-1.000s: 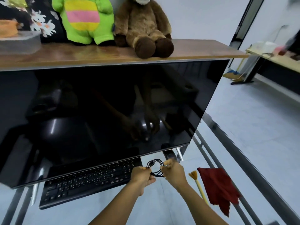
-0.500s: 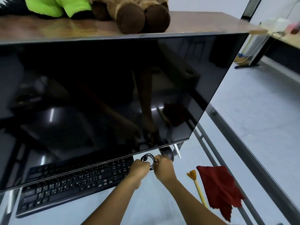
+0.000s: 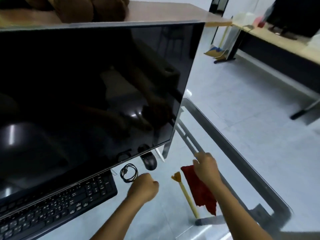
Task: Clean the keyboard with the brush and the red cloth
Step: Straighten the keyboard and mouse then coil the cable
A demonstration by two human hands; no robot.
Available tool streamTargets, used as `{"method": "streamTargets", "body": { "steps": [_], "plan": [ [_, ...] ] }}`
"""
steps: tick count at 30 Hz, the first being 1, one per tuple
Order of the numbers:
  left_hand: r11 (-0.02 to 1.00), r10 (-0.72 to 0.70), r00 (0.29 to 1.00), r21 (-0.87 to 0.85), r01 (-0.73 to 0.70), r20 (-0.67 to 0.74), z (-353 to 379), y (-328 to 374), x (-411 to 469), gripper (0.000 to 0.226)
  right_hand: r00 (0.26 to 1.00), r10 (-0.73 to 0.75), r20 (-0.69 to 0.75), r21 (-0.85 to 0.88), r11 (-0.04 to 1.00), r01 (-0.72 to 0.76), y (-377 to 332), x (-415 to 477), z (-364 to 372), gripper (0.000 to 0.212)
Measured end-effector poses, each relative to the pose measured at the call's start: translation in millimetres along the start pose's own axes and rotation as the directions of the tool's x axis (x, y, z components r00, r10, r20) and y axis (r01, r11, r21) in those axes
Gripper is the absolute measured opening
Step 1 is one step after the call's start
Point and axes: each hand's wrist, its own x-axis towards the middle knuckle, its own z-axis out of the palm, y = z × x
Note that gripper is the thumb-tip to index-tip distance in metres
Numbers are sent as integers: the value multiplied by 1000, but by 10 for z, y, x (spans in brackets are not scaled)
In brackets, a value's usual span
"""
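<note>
L hand [image 3: 143, 187] is seen curled in a fist, nothing held. A coiled black cable [image 3: 129, 173] lies just beyond its fingers, apart from them. The keyboard [image 3: 60, 201] is set to their left and a mouse [image 3: 149, 161] farther beyond. R hand [image 3: 206, 168] is held over the far end of the red cloth [image 3: 200, 191]; its fingers are blurred, so grip can't be told. The brush [image 3: 186, 193] is laid just left of those fingers, beside the cloth, bristles at the far end. All is set on a glass table [image 3: 242, 161], w/ a dark monitor [image 3: 86, 92] beyond.

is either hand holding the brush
No, the brush lies on the table between the left hand and the right hand.
</note>
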Motion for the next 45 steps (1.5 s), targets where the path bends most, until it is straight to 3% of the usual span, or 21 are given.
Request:
{"method": "streamTargets", "body": {
  "steps": [5, 7, 11, 15, 18, 22, 27, 31, 38, 45],
  "plan": [
    [995, -35, 990, -88, 47, 133, 539, 586, 16, 39, 940, 333, 80, -182, 932, -315, 497, -52, -157, 60],
    [996, -19, 998, -81, 24, 63, 689, 752, 51, 37, 929, 360, 83, -201, 919, -338, 573, -79, -103, 63],
    [999, 42, 995, -18, -44, -91, 880, 934, 183, 30, 924, 367, 110, -47, 930, -364, 637, -76, 26, 47],
    [996, 19, 997, -83, -24, -71, 992, 984, 149, 22, 965, 229, 126, -130, 968, -213, 731, -142, 38, 39],
    [964, -6, 999, -265, -8, -50, 992, 979, 118, 22, 987, 117, 110, 23, 993, -120, 741, -176, -29, 27],
    [913, 4, 999, -407, -23, -47, 786, 981, 126, 22, 993, 44, 113, 139, 989, -59, 610, -132, -204, 31],
    [867, 68, 994, -487, -102, -87, 444, 1188, -8, 23, 1000, -8, 12, 211, 977, 5, 367, -62, -606, 20],
    [810, 148, 978, -550, -206, -149, 14, 1418, -190, 27, 995, -59, -75, 189, 979, 73, 12, 67, -1044, 24],
    [767, 263, 941, -546, -338, -213, -610, 1743, -733, 26, 956, -125, -265, 163, 971, 173, -592, 88, -1794, 27],
    [627, 423, 853, -581, -519, -306, -1580, 2204, -1393, 29, 832, -263, -489, 58, 942, 331, -1496, 111, -2872, 30]
  ]
}}
